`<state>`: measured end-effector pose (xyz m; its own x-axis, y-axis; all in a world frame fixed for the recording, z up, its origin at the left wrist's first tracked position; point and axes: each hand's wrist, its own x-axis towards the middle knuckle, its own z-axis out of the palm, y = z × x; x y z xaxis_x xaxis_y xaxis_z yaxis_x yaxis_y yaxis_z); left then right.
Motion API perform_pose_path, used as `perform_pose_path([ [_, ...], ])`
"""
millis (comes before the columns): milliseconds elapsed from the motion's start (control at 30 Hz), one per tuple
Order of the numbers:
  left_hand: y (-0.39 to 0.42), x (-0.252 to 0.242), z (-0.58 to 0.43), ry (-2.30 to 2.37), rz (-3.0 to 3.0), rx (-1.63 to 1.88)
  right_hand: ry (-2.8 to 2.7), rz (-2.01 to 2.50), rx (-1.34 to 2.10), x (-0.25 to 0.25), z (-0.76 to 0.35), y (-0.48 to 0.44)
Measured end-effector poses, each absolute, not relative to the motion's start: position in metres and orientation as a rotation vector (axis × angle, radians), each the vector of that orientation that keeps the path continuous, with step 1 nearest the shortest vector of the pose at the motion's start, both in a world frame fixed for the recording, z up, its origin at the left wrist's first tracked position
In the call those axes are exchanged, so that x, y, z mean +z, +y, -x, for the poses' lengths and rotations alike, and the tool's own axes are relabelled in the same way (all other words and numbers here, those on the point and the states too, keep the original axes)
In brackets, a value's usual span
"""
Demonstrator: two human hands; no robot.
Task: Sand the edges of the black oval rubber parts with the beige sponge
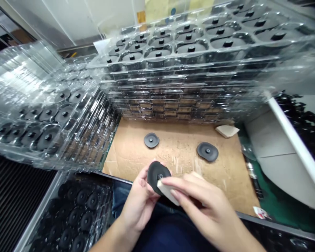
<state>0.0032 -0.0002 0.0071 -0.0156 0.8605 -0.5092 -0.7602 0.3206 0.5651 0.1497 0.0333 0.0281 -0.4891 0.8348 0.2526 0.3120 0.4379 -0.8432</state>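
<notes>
No wording or number can be read; marks on the white-and-red label (261, 212) on the surface (283, 207) are blurred.

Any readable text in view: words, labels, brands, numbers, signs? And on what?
None legible.
Red-and-white label, lower right: marks too small and blurred to read.
Yellow sheet, top: a blue dot, no readable words.
Disc in left hand: no readable lettering.

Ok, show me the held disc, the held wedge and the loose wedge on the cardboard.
Held disc (154, 173), head view: on its dark face.
Held wedge (168, 193), head view: on its pale side.
Loose wedge (227, 131), head view: on its pale surface.
</notes>
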Motion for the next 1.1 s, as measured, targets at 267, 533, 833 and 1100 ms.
perform_pose_path([
  [267,-0.005,0.005,0.000,0.819,-0.026,1.192,-1.906,1.295,0.819,0.017,-0.178,0.030],
  [533,-0.007,0.012,-0.003,0.893,-0.126,1.225,-2.171,0.788,0.897,0.055,-0.131,0.030],
  [833,-0.007,0.013,-0.004,0.805,-0.109,1.196,-2.188,0.818,0.826,0.046,-0.148,0.024],
  [1100,-0.004,0.021,-0.004,0.816,-0.150,1.083,-2.346,0.740,0.599,0.061,-0.155,0.038],
])
